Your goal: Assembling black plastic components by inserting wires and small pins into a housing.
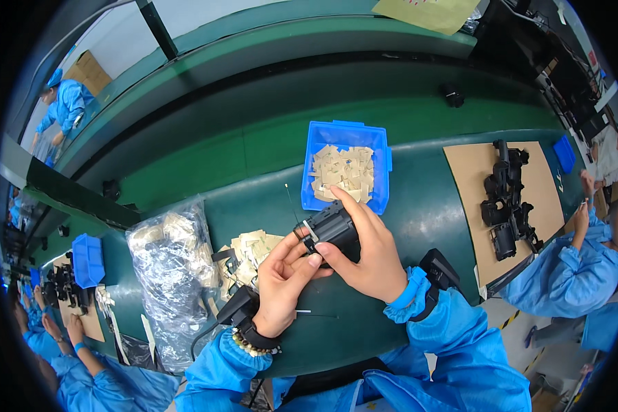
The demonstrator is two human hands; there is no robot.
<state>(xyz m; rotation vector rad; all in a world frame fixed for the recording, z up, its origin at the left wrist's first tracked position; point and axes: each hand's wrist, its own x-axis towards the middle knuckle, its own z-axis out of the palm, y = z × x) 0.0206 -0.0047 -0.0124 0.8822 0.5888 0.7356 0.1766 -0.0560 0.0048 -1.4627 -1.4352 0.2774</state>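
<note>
A black ribbed plastic housing (336, 225) is held up over the green table, in front of the blue bin. Around its body wraps my right hand (372, 257), thumb at the near end and forefinger along the top. My left hand (285, 280) is closed with its fingertips at the housing's left end, where a pale strip and small black fittings show. A thin dark wire (292, 200) with a light tip sticks up from that end. What exactly the left fingertips pinch is partly hidden. Both wrists wear black strapped devices.
A blue bin (385, 168) of small beige pieces stands beyond my hands. Loose beige pieces (250, 250) and a clear plastic bag (168, 302) lie left. Rightward, black assemblies (507, 199) rest on a cardboard sheet (463, 178). Co-workers in blue sit on both sides.
</note>
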